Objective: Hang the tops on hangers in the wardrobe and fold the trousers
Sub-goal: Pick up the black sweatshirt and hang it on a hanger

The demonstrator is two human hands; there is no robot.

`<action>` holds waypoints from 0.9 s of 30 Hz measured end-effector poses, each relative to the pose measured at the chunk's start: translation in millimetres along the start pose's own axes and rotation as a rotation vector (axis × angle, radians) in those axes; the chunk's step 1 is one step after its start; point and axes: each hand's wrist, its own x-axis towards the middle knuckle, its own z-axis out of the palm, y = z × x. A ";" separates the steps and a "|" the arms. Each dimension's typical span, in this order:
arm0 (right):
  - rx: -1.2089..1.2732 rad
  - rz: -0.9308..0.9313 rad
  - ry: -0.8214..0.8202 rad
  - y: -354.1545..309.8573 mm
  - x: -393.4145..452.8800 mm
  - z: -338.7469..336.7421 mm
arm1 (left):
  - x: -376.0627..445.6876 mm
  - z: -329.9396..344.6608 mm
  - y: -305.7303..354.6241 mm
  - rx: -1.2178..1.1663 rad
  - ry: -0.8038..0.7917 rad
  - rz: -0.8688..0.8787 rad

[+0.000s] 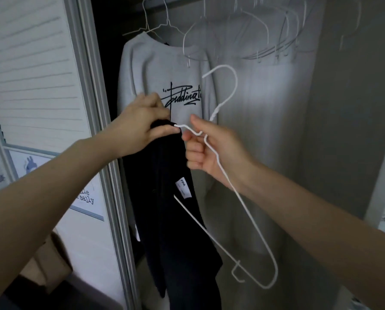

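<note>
My left hand (pixel 142 128) grips the top of a black top (pixel 180 242), which hangs down in front of the open wardrobe with a white label showing. My right hand (pixel 214 151) holds a white wire hanger (pixel 252 222) tilted on its side, its hook up to the right. One end of the hanger meets the black top at my left thumb. Behind them a grey sweatshirt (pixel 164 74) with black script hangs on a hanger from the rail.
Several empty white wire hangers (pixel 274 39) hang on the rail at the upper right. A white slatted wardrobe door (pixel 35 70) stands at the left with a sticker low on it. A brown cardboard box (pixel 50 262) sits at the lower left.
</note>
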 end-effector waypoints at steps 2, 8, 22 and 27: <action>0.061 0.099 -0.137 -4.5 -0.6 -2.7 | -1.3 -6.0 0.1 -0.176 -0.060 -0.046; 0.107 0.367 -0.274 8.8 8.0 -45.5 | -10.8 -1.9 -3.8 -0.340 -0.022 -0.181; -1.162 0.154 -0.233 95.4 -12.7 -86.3 | -55.1 -32.8 -51.3 -0.274 0.148 -0.548; -1.694 -0.372 0.009 77.6 -3.2 -98.8 | -91.1 -39.4 -76.1 -0.252 0.186 -0.678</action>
